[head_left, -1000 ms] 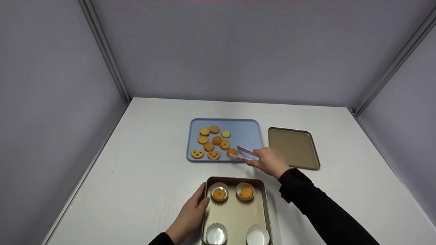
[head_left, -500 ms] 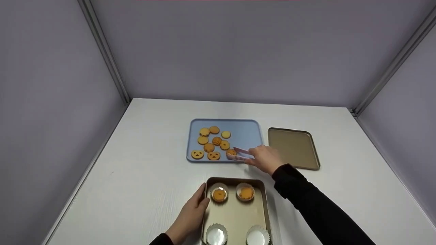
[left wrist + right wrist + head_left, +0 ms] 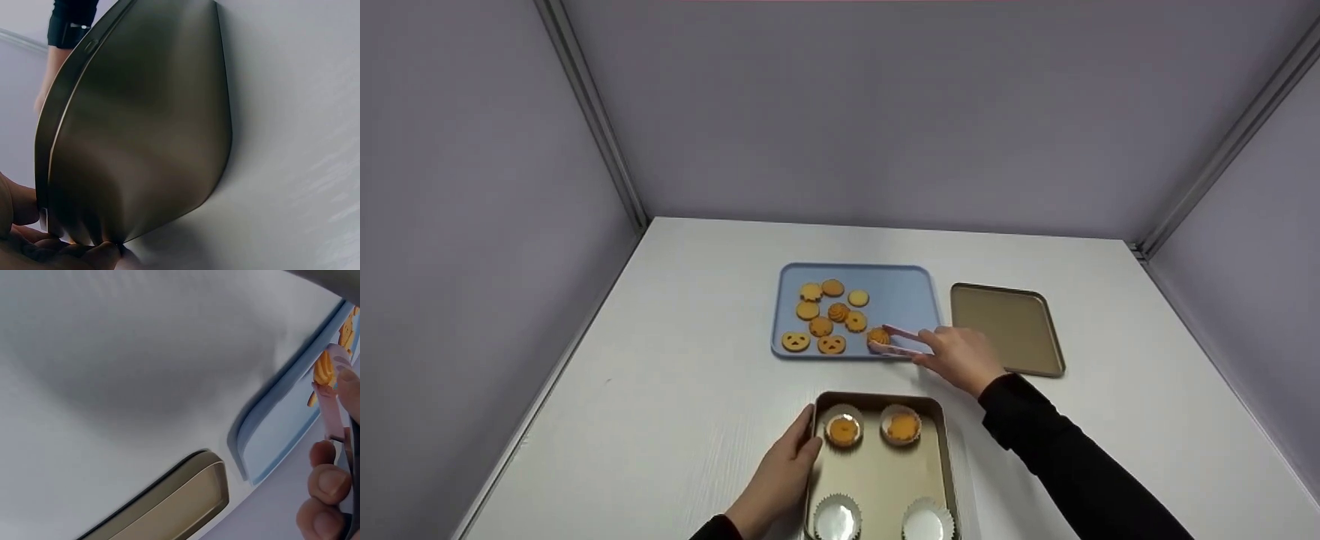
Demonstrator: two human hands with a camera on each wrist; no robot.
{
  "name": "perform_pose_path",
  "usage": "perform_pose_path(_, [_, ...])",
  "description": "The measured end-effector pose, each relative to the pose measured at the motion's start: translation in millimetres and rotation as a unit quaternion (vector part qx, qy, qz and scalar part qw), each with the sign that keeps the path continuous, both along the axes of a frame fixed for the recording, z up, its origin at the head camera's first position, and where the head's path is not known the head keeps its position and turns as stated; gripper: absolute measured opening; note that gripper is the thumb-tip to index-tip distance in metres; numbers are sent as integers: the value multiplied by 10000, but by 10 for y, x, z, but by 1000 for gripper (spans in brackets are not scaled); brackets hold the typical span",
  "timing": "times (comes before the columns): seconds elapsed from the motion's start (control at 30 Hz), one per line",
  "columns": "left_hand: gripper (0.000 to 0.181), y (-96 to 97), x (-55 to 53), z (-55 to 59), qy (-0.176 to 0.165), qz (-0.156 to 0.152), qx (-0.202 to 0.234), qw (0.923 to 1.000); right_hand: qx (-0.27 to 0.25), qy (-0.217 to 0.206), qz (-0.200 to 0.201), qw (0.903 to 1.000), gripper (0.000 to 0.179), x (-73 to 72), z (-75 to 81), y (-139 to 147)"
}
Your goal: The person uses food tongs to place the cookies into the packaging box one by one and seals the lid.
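1. Grip status, R: the R hand (image 3: 960, 360) pinches the tongs (image 3: 906, 350); their tips are clamped on the swirl (image 3: 879, 339), one each side.
2. Position: the swirl is at the near edge of the blue tray (image 3: 904, 292), to the R of the face cookie (image 3: 832, 344) and apart from it. Whether its base touches the tray is too small to tell; verify before any lift.
3. Squeeze: apply light, even pressure. The ridged sides probably give good purchase, but excess force may crack or eject the swirl.
4. Tip alignment: set both tips at the same ht., approx. mid-swirl, to prevent roll.
5. Clearance: raise straight up first, since the raised tray rim could catch a low swirl. Avoid sweeping L into the face cookie.
6. Grip status, L: the L hand (image 3: 784, 461) holds the pan (image 3: 881, 472) at its L wall, thumb at the rim. Maintain light pressure; a jerk may shift the cups (image 3: 901, 425).
7. Wrist: hold the R wrist steady; min. twist w/ load.
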State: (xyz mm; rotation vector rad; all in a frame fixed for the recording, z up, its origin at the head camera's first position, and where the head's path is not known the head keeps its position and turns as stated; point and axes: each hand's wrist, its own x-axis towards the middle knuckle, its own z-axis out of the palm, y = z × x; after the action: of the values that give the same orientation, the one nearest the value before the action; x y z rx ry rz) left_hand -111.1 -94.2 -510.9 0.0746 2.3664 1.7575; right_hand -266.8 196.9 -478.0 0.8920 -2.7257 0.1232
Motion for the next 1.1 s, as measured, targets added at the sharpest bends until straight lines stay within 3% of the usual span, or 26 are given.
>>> perform_pose_path(0.63, [59,2,-7,7,91,-34,-51,9999,-409,636,263,9968,42,60,55,156])
perform_pose_path(1.1, [59,0,-5,-1,164,-98,-200,9996,-502,1227,721,9885,45,249,166,313])
